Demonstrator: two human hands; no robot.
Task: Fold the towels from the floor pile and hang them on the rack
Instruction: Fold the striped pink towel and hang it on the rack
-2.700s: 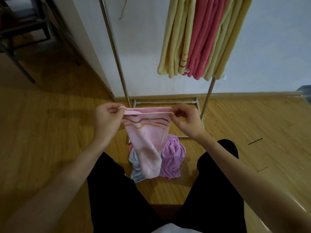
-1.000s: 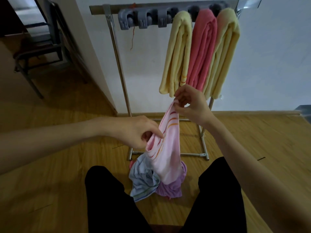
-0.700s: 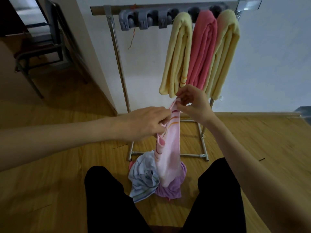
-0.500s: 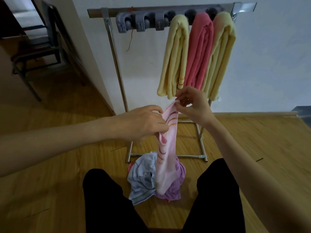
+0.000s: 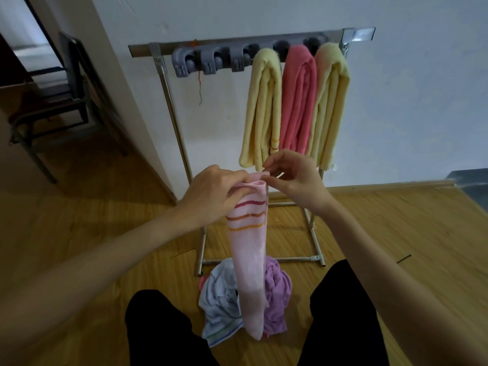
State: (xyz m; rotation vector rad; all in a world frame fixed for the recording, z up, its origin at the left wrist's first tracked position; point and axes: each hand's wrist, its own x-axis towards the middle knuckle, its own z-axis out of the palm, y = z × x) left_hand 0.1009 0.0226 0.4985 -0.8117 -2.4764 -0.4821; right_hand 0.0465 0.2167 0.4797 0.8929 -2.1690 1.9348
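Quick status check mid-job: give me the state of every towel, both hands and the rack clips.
Pink striped towel: folded narrow, hanging from both hands.
Left hand: grips towel top.
Right hand: pinches top corner.
Hung towels: three, folded, on rack.
Grey clips: three empty.
Floor pile: crumpled, unfolded.

- The pink towel (image 5: 248, 249) is seen as soft, matt cloth.
- The hung towels (image 5: 298, 101) are shown in thick, fuzzy terry.
- The rack (image 5: 169, 101) is made of shiny metal tube, with grey plastic clips (image 5: 211, 62).
- The floor (image 5: 79, 220) is laid in smooth, slightly glossy wood.
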